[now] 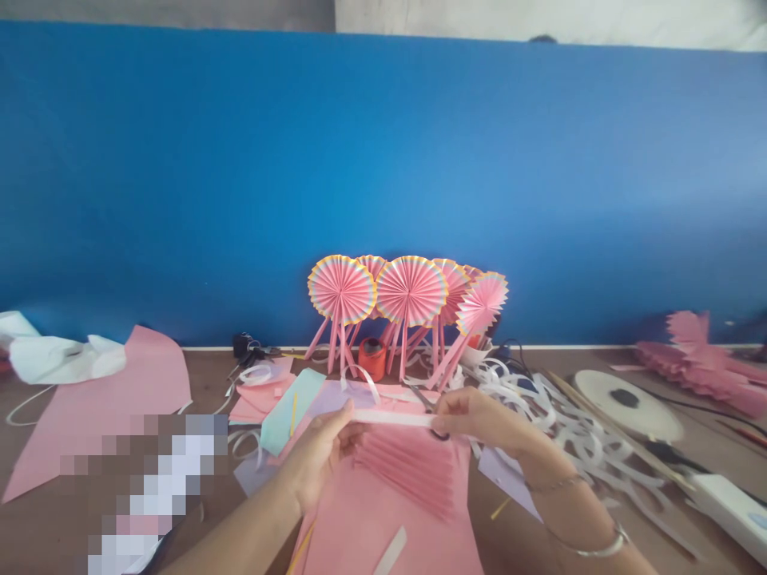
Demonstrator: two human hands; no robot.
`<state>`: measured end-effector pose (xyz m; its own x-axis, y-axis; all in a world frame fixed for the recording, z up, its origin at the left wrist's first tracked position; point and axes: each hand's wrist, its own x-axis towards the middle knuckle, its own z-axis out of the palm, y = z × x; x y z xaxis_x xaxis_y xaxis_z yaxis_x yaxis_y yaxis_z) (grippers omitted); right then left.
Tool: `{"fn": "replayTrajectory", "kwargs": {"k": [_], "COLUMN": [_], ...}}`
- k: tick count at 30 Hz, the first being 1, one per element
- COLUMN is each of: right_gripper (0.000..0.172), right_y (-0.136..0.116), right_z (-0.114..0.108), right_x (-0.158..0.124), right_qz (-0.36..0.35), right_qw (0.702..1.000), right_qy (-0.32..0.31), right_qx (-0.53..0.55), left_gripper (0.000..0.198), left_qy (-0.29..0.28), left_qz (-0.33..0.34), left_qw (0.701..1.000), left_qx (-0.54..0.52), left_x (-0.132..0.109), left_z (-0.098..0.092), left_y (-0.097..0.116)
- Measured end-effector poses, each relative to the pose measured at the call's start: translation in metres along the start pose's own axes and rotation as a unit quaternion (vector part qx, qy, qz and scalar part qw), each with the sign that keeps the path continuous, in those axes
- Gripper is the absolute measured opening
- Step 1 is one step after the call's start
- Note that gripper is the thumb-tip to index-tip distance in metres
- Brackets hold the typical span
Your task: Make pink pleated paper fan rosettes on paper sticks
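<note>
A white paper strip (392, 418) is stretched level between my two hands. My left hand (320, 447) pinches its left end, with the fingers curled under. At the other end my right hand (470, 414) grips the strip between thumb and fingers. Just below it is a pleated pink paper (411, 471), folded in narrow ridges; whether my left fingers also touch it I cannot tell. Under both lies a flat pink sheet (359, 535), with a loose white strip piece (391, 551) on it. Scissors (419, 395) lie partly hidden behind the strip and my right hand.
Several pink pleated paper fans (411, 291) stand against the blue partition (383, 160), near an orange container (372, 361). Curled white strips (557, 415) pile up at right, beside a round cream-coloured disc (629, 403). A large pink sheet (113, 415) lies at left.
</note>
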<state>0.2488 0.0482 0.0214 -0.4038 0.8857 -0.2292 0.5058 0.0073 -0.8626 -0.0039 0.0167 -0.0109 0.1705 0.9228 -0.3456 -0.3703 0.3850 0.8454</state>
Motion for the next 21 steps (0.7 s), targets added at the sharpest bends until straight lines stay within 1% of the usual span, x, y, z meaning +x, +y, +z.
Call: {"fn": "replayTrajectory", "kwargs": {"k": [1, 2, 3, 5, 6, 7, 8, 9, 10, 11, 13, 15, 17, 21], "right_gripper": [0.023, 0.019, 0.015, 0.017, 0.022, 0.026, 0.025, 0.022, 0.020, 0.022, 0.028, 0.032, 0.033, 0.034], "right_y": [0.000, 0.000, -0.002, -0.009, -0.014, -0.019, -0.024, -0.029, -0.032, -0.034, -0.034, -0.031, -0.027, -0.026], "right_z": [0.000, 0.002, 0.007, 0.023, 0.034, 0.046, 0.058, 0.069, 0.078, 0.084, 0.091, 0.090, 0.086, 0.076], "right_x": [0.001, 0.002, 0.003, 0.004, 0.004, 0.003, 0.001, -0.001, -0.002, -0.003, -0.004, -0.002, -0.001, 0.000], "right_qz": [0.011, 0.016, 0.010, -0.039, -0.083, -0.132, -0.168, -0.185, -0.194, -0.197, -0.156, -0.090, -0.043, -0.027], "right_qw": [0.999, 0.996, 0.987, 0.954, 0.938, 0.936, 0.942, 0.946, 0.946, 0.950, 0.964, 0.979, 0.987, 0.996], "right_qy": [0.013, 0.047, 0.101, 0.223, 0.264, 0.257, 0.210, 0.173, 0.154, 0.126, 0.093, 0.080, 0.074, 0.023], "right_qx": [-0.032, -0.076, -0.123, -0.197, -0.210, -0.203, -0.202, -0.205, -0.207, -0.209, -0.193, -0.164, -0.133, -0.083], "left_gripper": [0.039, 0.041, 0.044, 0.049, 0.050, 0.050, 0.049, 0.049, 0.049, 0.049, 0.049, 0.048, 0.043, 0.037], "left_qy": [0.010, 0.023, 0.038, 0.064, 0.075, 0.084, 0.086, 0.079, 0.065, 0.047, 0.017, 0.008, 0.003, -0.044], "left_qz": [0.000, 0.004, 0.012, 0.034, 0.047, 0.059, 0.070, 0.078, 0.083, 0.085, 0.076, 0.060, 0.042, 0.023], "left_qw": [1.000, 0.999, 0.997, 0.991, 0.987, 0.984, 0.982, 0.980, 0.980, 0.980, 0.981, 0.983, 0.988, 0.996], "left_qx": [0.018, 0.041, 0.066, 0.114, 0.131, 0.145, 0.155, 0.163, 0.170, 0.175, 0.180, 0.174, 0.150, 0.070], "left_x": [-0.001, -0.002, -0.003, -0.007, -0.010, -0.012, -0.015, -0.017, -0.019, -0.021, -0.023, -0.023, -0.022, -0.021], "left_z": [0.000, -0.001, -0.001, -0.003, -0.003, -0.002, -0.002, -0.001, 0.000, 0.000, -0.001, -0.003, -0.006, -0.010], "left_y": [-0.003, -0.007, -0.011, -0.019, -0.023, -0.026, -0.028, -0.029, -0.030, -0.030, -0.029, -0.029, -0.031, -0.038]}}
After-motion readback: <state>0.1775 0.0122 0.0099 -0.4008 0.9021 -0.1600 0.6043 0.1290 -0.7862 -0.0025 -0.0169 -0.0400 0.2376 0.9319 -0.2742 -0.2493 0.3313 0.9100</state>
